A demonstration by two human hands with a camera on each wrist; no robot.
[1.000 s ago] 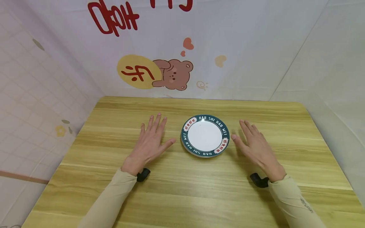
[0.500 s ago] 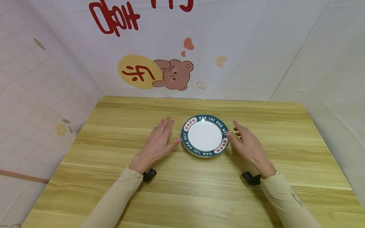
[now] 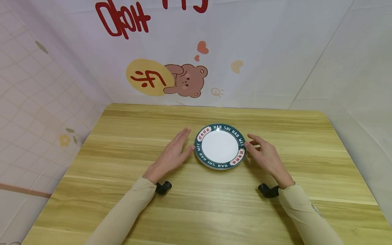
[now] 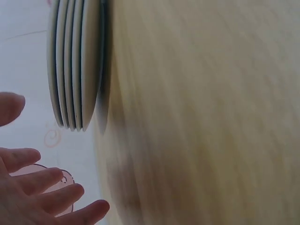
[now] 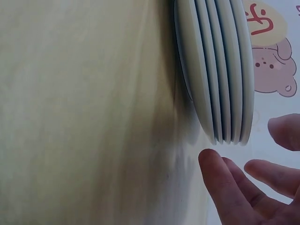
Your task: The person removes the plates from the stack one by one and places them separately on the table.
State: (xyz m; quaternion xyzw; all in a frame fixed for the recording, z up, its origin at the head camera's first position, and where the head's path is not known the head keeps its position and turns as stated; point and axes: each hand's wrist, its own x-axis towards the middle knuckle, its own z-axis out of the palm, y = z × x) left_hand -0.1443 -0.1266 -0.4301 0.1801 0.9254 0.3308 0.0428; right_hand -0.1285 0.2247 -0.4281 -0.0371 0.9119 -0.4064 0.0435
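Note:
A stack of several white plates [image 3: 219,146] with a green lettered rim lies near the middle of the wooden table. Side on, the stacked plate edges [image 4: 70,70] show in the left wrist view, and the same plates [image 5: 220,70] appear in the right wrist view. My left hand [image 3: 171,154] is at the stack's left side, fingers extended, thumb tip near the rim. On the other side is my right hand [image 3: 264,154], its fingers slightly bent. In the wrist views, gaps separate the left fingers [image 4: 61,199] and right fingers [image 5: 225,187] from the plates.
The wooden table [image 3: 214,211] runs back to a white cloth wall [image 3: 263,41] printed with a bear [image 3: 188,81], hearts and red characters. Pale cloth walls also stand at left and right. Black wrist mounts [image 3: 163,188] sit under both wrists.
Both hands have moved inward toward the stack from either side. The left fingers have drawn closer together, and the right fingers have bent more. The plates have stayed in place.

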